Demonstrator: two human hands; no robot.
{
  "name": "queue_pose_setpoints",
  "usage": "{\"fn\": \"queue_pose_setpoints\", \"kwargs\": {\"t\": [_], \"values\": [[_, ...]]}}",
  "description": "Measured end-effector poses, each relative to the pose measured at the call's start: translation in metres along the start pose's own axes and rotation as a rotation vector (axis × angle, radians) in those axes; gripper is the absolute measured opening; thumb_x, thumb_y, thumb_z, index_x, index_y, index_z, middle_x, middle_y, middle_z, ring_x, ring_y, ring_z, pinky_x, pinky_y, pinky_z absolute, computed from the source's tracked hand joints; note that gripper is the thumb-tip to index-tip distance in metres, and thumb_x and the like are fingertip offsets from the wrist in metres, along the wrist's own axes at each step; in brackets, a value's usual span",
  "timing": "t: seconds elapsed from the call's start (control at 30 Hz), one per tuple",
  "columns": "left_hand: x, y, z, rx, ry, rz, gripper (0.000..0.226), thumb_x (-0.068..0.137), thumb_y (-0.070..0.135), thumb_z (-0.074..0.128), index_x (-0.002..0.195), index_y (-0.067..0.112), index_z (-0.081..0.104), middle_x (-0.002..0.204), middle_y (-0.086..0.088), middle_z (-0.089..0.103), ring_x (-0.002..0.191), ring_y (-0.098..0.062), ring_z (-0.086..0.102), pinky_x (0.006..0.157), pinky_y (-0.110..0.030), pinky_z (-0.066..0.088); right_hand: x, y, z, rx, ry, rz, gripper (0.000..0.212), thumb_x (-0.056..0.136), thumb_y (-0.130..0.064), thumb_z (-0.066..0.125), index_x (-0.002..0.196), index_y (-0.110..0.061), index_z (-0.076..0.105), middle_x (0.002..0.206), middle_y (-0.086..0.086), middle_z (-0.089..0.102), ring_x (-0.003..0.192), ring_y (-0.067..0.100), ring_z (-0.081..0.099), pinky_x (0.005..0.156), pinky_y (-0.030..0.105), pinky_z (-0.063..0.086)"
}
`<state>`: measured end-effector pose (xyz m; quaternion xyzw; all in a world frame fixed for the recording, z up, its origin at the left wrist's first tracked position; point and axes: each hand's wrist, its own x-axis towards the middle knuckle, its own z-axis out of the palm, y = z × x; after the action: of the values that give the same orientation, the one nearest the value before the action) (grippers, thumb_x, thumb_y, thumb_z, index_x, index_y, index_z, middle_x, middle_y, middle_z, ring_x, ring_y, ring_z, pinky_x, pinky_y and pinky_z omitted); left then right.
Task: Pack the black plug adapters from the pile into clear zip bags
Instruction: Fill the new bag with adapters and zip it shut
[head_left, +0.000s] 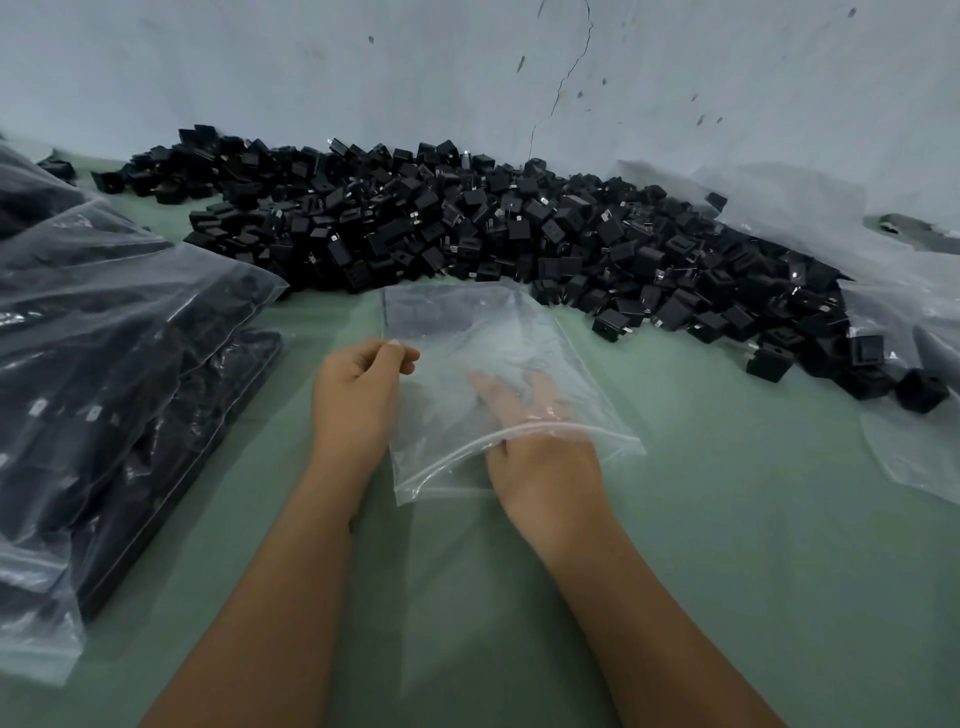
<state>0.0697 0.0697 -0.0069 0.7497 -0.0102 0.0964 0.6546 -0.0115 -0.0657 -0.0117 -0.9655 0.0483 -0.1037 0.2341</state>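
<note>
A clear zip bag (467, 332) lies flat on the green table, its zip mouth toward me and nothing black inside. My left hand (358, 395) pinches the bag's left edge between thumb and forefinger. My right hand (535, 457) reaches in through the mouth, its straight fingers showing through the plastic. Beyond the bag, a large pile of black plug adapters (467, 223) stretches along the wall from the left to the far right.
Filled clear bags of adapters (104, 364) are stacked at the left. Loose clear plastic sheeting (883, 291) lies under and beside the pile's right end. A pale cracked wall (467, 78) closes the back. Green table surface (753, 519) spreads around my arms.
</note>
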Motion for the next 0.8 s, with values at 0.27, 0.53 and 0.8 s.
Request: {"fn": "queue_pose_setpoints", "kwargs": {"t": [0.27,0.53,0.8], "values": [[-0.001,-0.001,-0.001,0.091,-0.052,0.023,0.021,0.093,0.022,0.055,0.083,0.027,0.072,0.083,-0.006,0.067,0.062,-0.002,0.048,0.056,-0.016,0.038,-0.008,0.004,-0.002,-0.099,-0.007,0.032,0.021,0.082,-0.041,0.044,0.063,-0.036,0.036,0.089,-0.005,0.055,0.096,0.022,0.053,0.085,0.029,0.043],[0.001,-0.002,0.0,0.212,-0.045,0.07,0.02,0.092,0.019,0.054,0.087,0.024,0.073,0.092,0.02,0.063,0.098,-0.011,0.057,0.084,-0.03,0.044,0.03,-0.008,-0.006,-0.21,-0.023,0.129,0.024,0.091,-0.037,0.039,0.113,-0.028,0.044,0.108,0.002,0.042,0.103,0.026,0.046,0.082,0.038,0.045],[0.003,-0.009,-0.006,0.58,0.026,0.049,0.029,0.089,0.018,0.051,0.112,0.026,0.066,0.127,-0.003,0.048,0.12,-0.024,0.034,0.1,-0.035,0.031,0.053,-0.009,0.004,-0.27,-0.054,0.161,0.047,0.091,-0.037,0.043,0.136,-0.031,0.033,0.126,0.01,0.037,0.118,0.029,0.036,0.098,0.043,0.038]]}}
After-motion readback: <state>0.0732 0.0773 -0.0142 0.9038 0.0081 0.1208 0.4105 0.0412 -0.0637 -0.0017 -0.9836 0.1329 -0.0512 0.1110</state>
